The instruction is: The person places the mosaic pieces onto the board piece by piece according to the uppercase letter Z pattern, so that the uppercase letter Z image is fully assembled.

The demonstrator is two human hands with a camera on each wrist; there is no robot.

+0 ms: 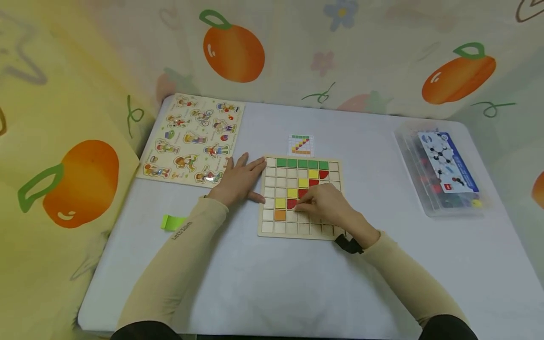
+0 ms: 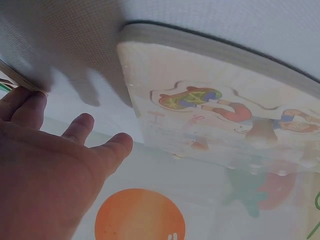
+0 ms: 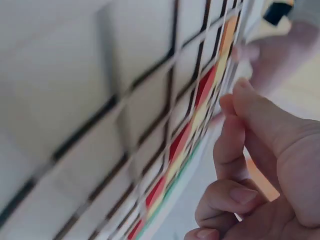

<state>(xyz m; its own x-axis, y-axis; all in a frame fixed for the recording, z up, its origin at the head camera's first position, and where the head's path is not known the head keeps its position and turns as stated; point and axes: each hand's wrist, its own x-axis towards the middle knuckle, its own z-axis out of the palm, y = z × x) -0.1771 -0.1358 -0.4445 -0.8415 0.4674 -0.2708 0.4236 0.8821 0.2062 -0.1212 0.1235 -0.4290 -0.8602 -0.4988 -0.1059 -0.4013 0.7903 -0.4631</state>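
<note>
A square wooden grid board (image 1: pixel 267 227) lies on the table. Its top row holds green squares (image 1: pixel 302 163). Yellow squares (image 1: pixel 292 193) and red rounded-corner pieces (image 1: pixel 292 203) run diagonally below, with one orange square (image 1: pixel 280 215) near the lower left. My left hand (image 1: pixel 239 181) is spread flat, its fingertips and thumb against the board's left edge. My right hand (image 1: pixel 326 204) is over the board, thumb and index tips together right at the lowest red piece. In the right wrist view the thumb and index finger (image 3: pixel 244 86) meet with nothing visible between them.
A small pattern card (image 1: pixel 301 145) sits just beyond the board. Back left lies a picture puzzle board (image 1: pixel 195 138) with knobbed figures. A clear plastic box (image 1: pixel 442 170) is at the right. A bright green strip (image 1: pixel 172 223) lies by my left forearm.
</note>
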